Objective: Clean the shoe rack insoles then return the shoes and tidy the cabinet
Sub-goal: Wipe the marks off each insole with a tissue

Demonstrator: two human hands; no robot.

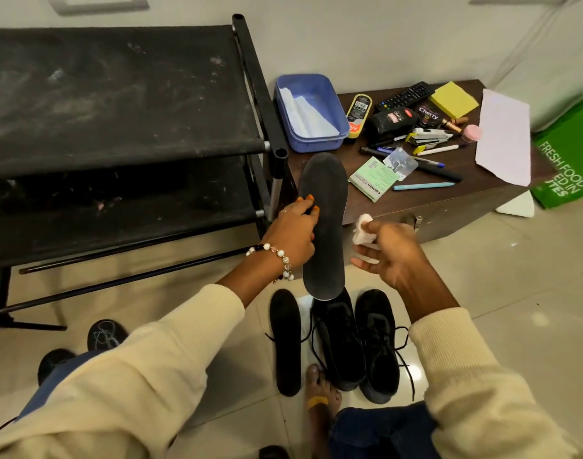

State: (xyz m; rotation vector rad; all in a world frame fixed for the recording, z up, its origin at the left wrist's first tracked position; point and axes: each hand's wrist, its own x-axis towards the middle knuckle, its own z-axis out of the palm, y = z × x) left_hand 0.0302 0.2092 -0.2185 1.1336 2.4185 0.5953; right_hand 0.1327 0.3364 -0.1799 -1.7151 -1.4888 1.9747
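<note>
Above the two black shoes (356, 342) on the floor, we are gripping a grey insole (323, 226) upright in our left hand (295, 231), fingers curled round its edge. Just right of it, our right hand (387, 251) is pinching a white wipe (363, 230). Below our left hand, a second insole (285, 342) is lying flat beside the shoes. Left of that hand the dusty black shoe rack (124, 94) is standing close; beyond our right hand, a low brown cabinet (449, 207) is carrying a blue tub (311, 111), pens and polish bottles.
</note>
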